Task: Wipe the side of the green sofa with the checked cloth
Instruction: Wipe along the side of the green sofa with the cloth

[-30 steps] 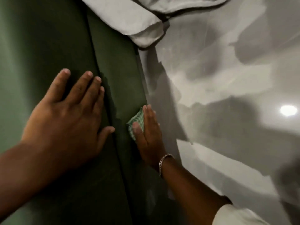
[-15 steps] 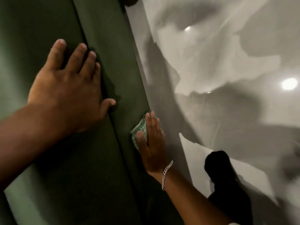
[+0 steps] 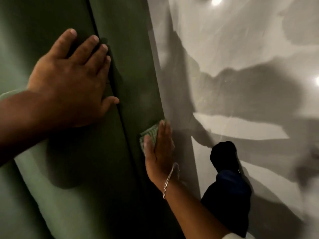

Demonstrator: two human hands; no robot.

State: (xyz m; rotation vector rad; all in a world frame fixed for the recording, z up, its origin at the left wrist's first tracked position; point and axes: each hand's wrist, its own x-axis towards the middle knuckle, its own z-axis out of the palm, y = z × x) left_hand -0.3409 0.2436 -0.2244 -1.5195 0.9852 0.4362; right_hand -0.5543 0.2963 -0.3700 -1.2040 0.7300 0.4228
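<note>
The green sofa (image 3: 131, 57) fills the left half of the view, its side panel running down beside a dark seam. My right hand (image 3: 159, 152) presses the folded green-and-white checked cloth (image 3: 150, 135) flat against that side panel, near its outer edge; most of the cloth is hidden under the palm. A chain bracelet circles the right wrist. My left hand (image 3: 72, 80) lies flat on the sofa's top surface with fingers spread, left of the seam, holding nothing.
A glossy grey tiled floor (image 3: 241, 66) with shadows and light reflections lies to the right of the sofa. My dark-clothed leg and foot (image 3: 226, 183) stand on the floor close to the sofa's side.
The view has shifted down along the sofa; the white fabric at the top has left the frame. My right hand with the cloth has slid along the side panel. My leg has come into view.
</note>
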